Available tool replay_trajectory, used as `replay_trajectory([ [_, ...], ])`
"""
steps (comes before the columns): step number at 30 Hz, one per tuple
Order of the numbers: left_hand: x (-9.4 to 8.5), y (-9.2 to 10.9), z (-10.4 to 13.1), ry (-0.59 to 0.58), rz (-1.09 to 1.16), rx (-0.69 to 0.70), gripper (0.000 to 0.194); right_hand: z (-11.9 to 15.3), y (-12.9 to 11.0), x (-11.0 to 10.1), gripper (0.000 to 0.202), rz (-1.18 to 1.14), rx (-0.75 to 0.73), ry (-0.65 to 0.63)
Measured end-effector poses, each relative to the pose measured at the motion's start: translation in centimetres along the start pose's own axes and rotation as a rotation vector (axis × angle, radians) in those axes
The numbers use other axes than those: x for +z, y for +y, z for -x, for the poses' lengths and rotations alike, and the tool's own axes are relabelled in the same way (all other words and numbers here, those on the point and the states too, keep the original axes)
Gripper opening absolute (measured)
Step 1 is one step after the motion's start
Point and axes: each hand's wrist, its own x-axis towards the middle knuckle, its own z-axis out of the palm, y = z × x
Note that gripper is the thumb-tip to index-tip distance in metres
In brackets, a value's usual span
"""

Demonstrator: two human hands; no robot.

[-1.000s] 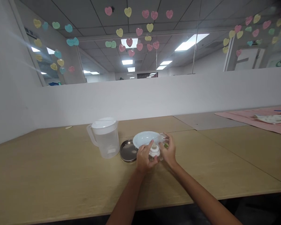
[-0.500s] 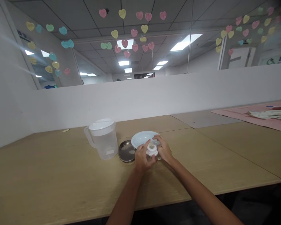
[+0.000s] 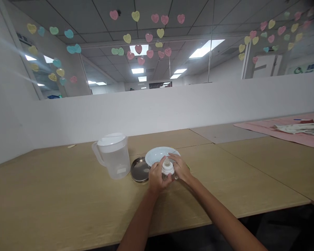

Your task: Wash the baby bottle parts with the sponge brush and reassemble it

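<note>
A baby bottle (image 3: 168, 169) with a white collar and a clear teat stands between my hands, in front of a pale bowl. My left hand (image 3: 156, 177) is wrapped round its left side, thumb at the front just under the collar. From the right, my right hand (image 3: 181, 168) grips the bottle near the collar, its fingertips reaching behind the teat. Most of the bottle's body is hidden by my fingers. Just behind my hands is the white bowl (image 3: 154, 154). A round metal dish (image 3: 139, 169) lies to the left of my left hand.
A clear plastic jug (image 3: 115, 159) with a white lid stands on the wooden table (image 3: 68, 195), left of the dish. At the far right, a pink cloth (image 3: 307, 137) bears a patterned cloth (image 3: 300, 128). A white wall (image 3: 136, 113) rises behind the table.
The whole view has shifted slightly. My right fingers have moved a little round the collar and teat; my left hand keeps its grip on the bottle.
</note>
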Motion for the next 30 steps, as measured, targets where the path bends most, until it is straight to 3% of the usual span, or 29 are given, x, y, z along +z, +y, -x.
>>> replay_trajectory([
  [4,-0.1,0.0,0.0,-0.008,0.002,-0.006,0.063,0.4,-0.6,0.0,0.034,0.044,0.013,0.011],
  [7,-0.2,0.0,0.0,-0.024,-0.003,-0.031,0.063,0.8,-1.5,-0.1,0.032,0.027,-0.112,0.078],
  [11,-0.3,0.2,-0.1,-0.040,-0.002,-0.041,0.066,1.1,-2.5,-0.4,0.030,-0.009,-0.221,0.060],
  [19,-0.2,0.1,-0.4,-0.110,0.012,-0.015,0.077,0.9,-3.4,-0.4,0.027,0.060,-0.217,0.000],
  [23,0.1,0.0,-0.1,-0.085,0.037,-0.019,0.076,0.7,-3.4,-0.7,0.027,0.000,-0.179,0.021],
  [30,0.1,0.3,0.2,-0.077,0.103,-0.062,0.076,0.7,-3.5,-1.6,0.029,-0.099,-0.203,-0.069],
])
